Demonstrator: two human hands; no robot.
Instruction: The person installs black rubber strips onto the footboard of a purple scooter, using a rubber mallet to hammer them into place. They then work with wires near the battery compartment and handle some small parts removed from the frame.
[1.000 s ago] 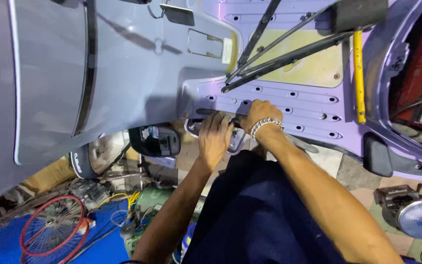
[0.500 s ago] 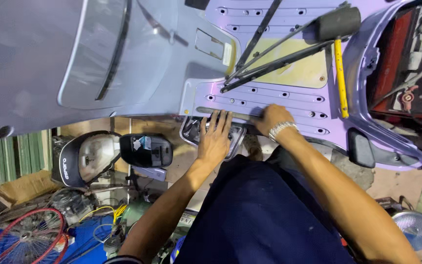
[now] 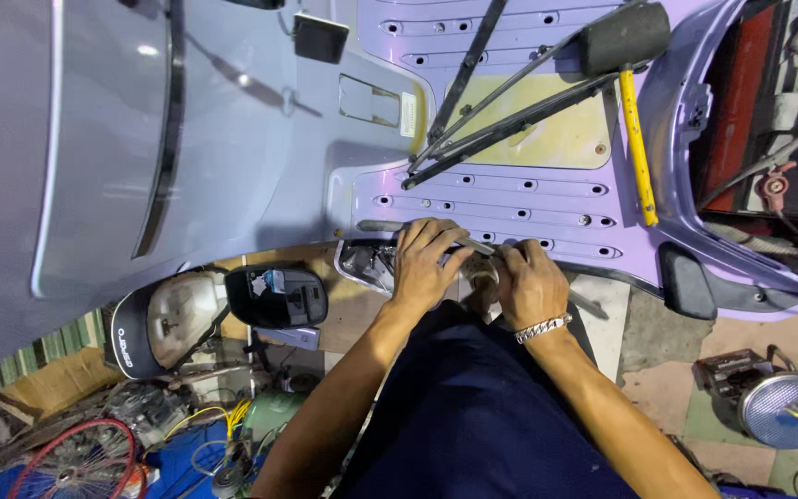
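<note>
Left hand (image 3: 425, 263) and right hand (image 3: 530, 285) both clamped on one chrome part (image 3: 371, 263) at the lilac scooter floorboard's (image 3: 510, 199) near edge.

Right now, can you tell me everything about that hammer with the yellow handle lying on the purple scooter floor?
The hammer with the yellow handle has a thick black head that looks like rubber, so it seems to be a mallet. Its straight yellow handle looks like plastic or painted wood. It lies flat on the lilac scooter floorboard, head near the top of the picture, beside dark metal rods. Neither hand touches it.
</note>
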